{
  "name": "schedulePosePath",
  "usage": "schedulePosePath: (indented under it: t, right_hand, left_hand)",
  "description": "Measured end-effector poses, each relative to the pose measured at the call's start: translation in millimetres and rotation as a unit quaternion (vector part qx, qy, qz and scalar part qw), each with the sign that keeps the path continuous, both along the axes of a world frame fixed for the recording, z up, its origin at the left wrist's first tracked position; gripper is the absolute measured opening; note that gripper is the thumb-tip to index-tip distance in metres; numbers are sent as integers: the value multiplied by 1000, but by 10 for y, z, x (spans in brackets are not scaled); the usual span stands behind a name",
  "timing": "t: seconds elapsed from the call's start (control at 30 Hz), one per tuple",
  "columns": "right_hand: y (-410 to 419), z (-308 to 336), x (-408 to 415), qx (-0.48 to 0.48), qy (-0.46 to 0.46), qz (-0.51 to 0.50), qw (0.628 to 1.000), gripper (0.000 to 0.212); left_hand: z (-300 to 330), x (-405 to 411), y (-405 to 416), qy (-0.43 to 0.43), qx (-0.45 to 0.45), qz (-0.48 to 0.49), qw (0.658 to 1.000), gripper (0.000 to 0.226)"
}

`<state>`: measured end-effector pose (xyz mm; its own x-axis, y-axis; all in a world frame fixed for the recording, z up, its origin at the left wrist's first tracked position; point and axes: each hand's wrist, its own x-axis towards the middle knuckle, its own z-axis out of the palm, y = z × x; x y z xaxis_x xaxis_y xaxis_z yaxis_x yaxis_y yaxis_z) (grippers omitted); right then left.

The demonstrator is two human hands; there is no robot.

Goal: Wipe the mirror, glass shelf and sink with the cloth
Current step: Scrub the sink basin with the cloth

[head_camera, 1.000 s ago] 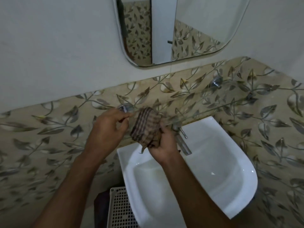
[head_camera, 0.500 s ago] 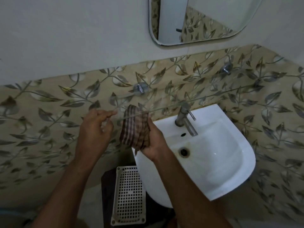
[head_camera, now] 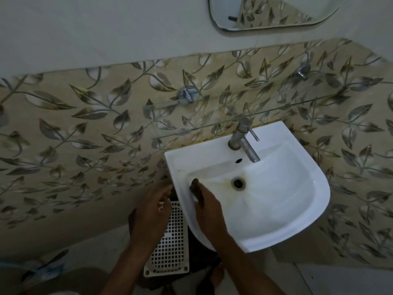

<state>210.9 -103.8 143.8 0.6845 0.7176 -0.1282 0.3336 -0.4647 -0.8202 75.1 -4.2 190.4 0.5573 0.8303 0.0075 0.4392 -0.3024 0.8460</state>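
The right hand (head_camera: 207, 206), lower centre of frame, bears on the sink's (head_camera: 276, 220) left rim, fingers closed over the dark cloth (head_camera: 195, 188), which shows only at the fingertips. In my judgement the sink is being wiped from its near-left edge. The left hand (head_camera: 152, 211) hangs beside the sink over a white grid panel (head_camera: 170, 248), fingers loosely curled, holding nothing visible. One glass shelf (head_camera: 212, 118) on two metal brackets (head_camera: 187, 95) crosses mid-frame above one tap (head_camera: 244, 139). One mirror (head_camera: 265, 13) sits at the top right. One drain (head_camera: 238, 183), with yellow staining beside it.
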Motion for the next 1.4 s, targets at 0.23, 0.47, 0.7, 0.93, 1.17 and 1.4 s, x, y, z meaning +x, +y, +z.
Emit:
schedulePosePath:
  t: [0.23,0.47,0.7,0.93,1.17,1.4]
  right_hand:
    - [40,-460,-298,-74,-147,154,974,57]
    - [862,-559,244,-116,-221,202,947,58]
    - [1051,-617,880,-84,-312,235,917,59]
    - [804,-527,1666,-111,-339,49,933,51]
    - [961,-575,1515,-92,-302,0,949,46]
    - [1204,-716,547,-86,-249,194,945,54]
  left_hand:
    - [-351,-4,-115,26,-45,6,999,31]
    - [-409,195,12,9,-47,32,998,35]
    - [-479,542,159,59,-70,-40,995,42]
    - [-537,620,168,55,-50,-38,997,38]
    - [-519,519,88,12,-44,28,999,39]
    - [-440,539,23,16,-13,90,996,31]
